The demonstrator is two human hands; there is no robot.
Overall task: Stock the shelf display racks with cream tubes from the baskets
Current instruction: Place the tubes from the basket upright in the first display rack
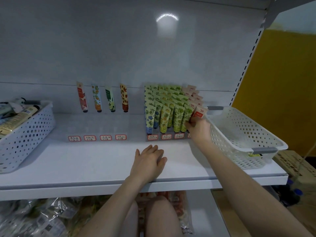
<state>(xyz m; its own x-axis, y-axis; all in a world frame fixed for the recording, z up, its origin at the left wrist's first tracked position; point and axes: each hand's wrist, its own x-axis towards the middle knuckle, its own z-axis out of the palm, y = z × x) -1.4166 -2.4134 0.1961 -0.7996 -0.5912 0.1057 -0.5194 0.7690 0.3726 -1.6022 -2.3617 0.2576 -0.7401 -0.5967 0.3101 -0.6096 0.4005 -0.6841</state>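
On the white shelf (95,161) stand two clear display racks. The right rack (164,136) is packed with upright blue, yellow, green and pink-red cream tubes. My right hand (199,128) pinches a red-and-white cream tube (200,112) at the front of that rack's rightmost column. The left rack (97,132) holds only one tube at the back of each of its columns, such as a red tube (82,97). My left hand (148,161) rests flat on the shelf, fingers relaxed, holding nothing.
A white perforated basket (242,134) sits at the shelf's right end, nearly empty. Another basket (29,132) at the left end holds several tubes. Red-framed labels (89,138) mark the rack fronts. Bagged goods (42,218) lie on the lower shelf. A wooden crate (294,165) stands right.
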